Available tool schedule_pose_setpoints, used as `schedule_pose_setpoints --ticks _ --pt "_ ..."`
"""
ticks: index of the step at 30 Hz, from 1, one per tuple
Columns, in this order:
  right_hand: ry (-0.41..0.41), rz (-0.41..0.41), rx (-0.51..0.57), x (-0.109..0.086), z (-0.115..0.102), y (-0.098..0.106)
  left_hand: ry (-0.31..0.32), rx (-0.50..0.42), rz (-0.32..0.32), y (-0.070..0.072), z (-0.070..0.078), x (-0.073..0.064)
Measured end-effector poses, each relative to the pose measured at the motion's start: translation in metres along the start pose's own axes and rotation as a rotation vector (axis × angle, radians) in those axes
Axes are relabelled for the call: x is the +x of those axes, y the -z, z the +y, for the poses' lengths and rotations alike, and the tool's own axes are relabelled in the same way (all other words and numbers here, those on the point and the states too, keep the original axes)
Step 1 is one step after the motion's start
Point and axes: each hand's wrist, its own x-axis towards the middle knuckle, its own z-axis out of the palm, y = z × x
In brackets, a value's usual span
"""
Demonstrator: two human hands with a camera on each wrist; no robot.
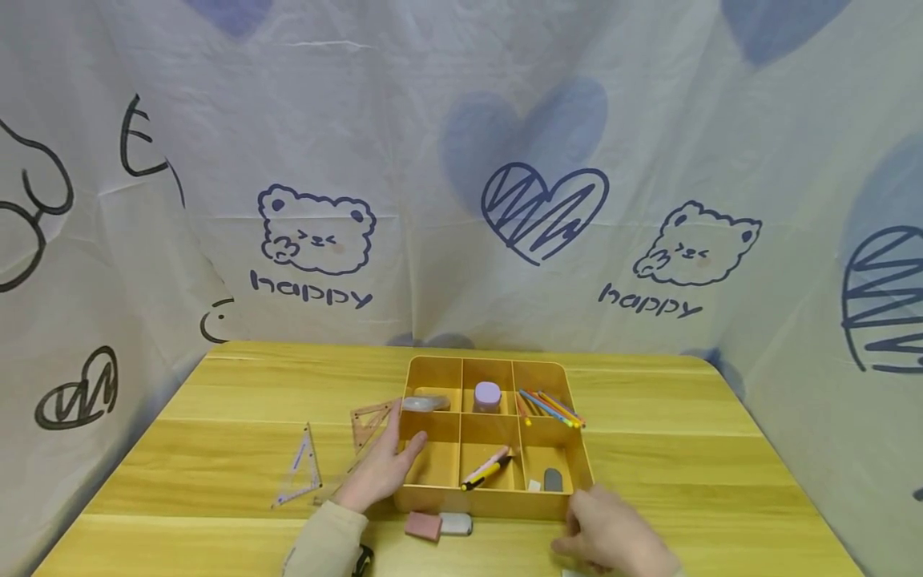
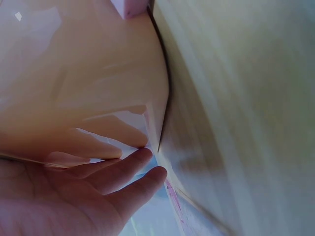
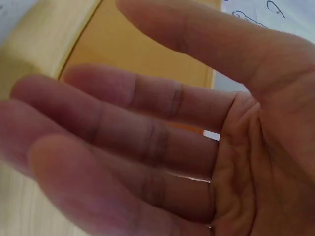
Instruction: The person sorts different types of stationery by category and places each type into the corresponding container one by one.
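Note:
A yellow-orange divided organizer box [image 1: 497,503] sits on the table. My left hand [image 1: 385,469] lies along its left side, fingers fairly straight with the thumb over the front left compartment. In the left wrist view, the fingertips [image 2: 156,174] are at the box's glossy wall [image 2: 98,73]. By the front right corner is my right hand [image 1: 609,529], blurred; the right wrist view shows its fingers [image 3: 123,123] loosely bent around nothing. A pink eraser [image 1: 423,526] and a whitish eraser [image 1: 456,524] lie in front of the box.
Inside the box are a pink pen [image 1: 490,462], a yellow-black pen [image 1: 489,473], colored pens [image 1: 551,407], a purple-topped item [image 1: 487,394], a clear grey item [image 1: 425,403], and a dark grey piece [image 1: 553,480]. Set squares [image 1: 314,473] lie left. A printed curtain [image 1: 433,240] hangs behind.

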Motion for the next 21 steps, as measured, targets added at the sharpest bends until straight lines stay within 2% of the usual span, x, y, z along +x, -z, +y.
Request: schedule_pose_setpoints --ticks 6,12,16,21 --pt "0.01 0.01 -0.086 0.003 0.002 -0.007 0.004 0.008 -0.001 0.0 0.0 0.0" --pt "0.007 -0.009 -0.061 0.004 0.003 -0.008 0.004 0.011 0.003 0.001 0.001 0.0" --pt "-0.021 -0.007 -0.096 0.004 0.002 -0.01 0.009 0.012 0.004 0.001 0.0 0.0" --pt "-0.069 -0.054 -0.097 0.008 -0.001 -0.015 0.013 0.009 0.004 -0.001 -0.001 0.001"
